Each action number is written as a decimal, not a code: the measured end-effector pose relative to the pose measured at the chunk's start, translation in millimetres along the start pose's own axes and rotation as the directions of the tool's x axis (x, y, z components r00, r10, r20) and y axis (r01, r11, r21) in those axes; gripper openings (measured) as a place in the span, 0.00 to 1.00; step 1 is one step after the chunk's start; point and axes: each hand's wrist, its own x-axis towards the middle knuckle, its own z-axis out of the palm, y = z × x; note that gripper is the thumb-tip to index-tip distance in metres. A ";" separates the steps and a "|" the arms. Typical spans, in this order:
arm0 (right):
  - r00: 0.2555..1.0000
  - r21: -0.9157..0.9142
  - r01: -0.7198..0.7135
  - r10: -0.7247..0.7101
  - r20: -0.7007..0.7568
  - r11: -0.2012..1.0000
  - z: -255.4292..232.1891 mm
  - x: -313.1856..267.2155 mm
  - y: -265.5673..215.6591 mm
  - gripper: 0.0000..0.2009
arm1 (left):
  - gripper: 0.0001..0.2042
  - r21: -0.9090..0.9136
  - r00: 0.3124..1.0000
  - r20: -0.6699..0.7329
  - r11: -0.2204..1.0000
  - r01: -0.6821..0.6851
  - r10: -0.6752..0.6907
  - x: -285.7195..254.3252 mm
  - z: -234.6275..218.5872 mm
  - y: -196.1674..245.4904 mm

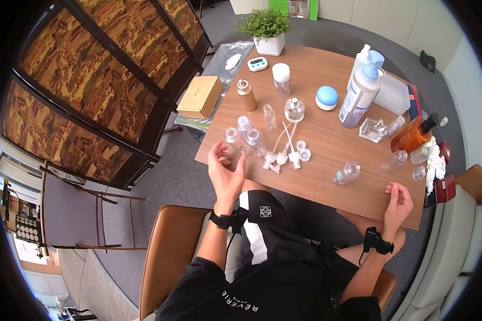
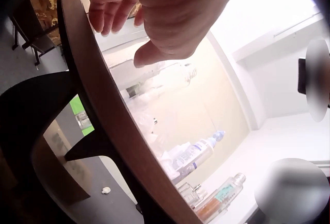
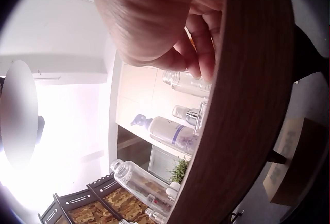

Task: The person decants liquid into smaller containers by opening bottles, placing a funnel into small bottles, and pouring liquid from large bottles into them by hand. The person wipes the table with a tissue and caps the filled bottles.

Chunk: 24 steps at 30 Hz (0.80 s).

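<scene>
At the table's front left, my left hand (image 1: 227,174) is beside a cluster of clear bottles (image 1: 256,140), its fingers loosely bent and the thumb apart from them. Nothing shows between them in the left wrist view. Several white spray pump heads (image 1: 281,159) with thin tubes lie just right of that cluster. My right hand (image 1: 399,206) is at the front right edge, fingers loosely curled and holding nothing. A clear uncapped bottle (image 1: 347,174) with a small label stands between the hands, nearer the right one. Another clear bottle (image 1: 393,161) lies on its side beyond the right hand.
Farther back on the table (image 1: 318,139) are a gold bottle (image 1: 246,96), a blue-lidded jar (image 1: 326,98), a large pump bottle (image 1: 358,96) and a potted plant (image 1: 268,40). An amber bottle (image 1: 410,136) is at the right edge. Left of the table sits a cardboard box (image 1: 200,97).
</scene>
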 end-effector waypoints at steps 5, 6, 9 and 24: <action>1.000 0.026 0.009 -0.009 0.000 1.000 0.2 -0.1 1.2 0.09 | 0.30 0.052 0.994 0.109 0.998 -0.018 0.012 12.1 3.4 -11.3; 1.000 0.030 0.010 -0.010 0.005 1.000 0.3 0.3 1.5 0.09 | 0.29 0.087 0.993 0.117 0.996 -0.023 0.013 12.8 5.0 -14.3; 1.000 0.020 0.003 -0.003 -0.001 1.000 0.0 -0.1 1.8 0.09 | 0.25 0.117 0.990 0.138 0.992 -0.046 0.029 15.6 6.0 -14.4; 1.000 0.005 0.011 -0.011 0.004 1.000 1.3 -0.8 -0.3 0.08 | 0.22 0.184 0.920 0.385 0.983 0.006 -0.078 123.0 3.9 -31.1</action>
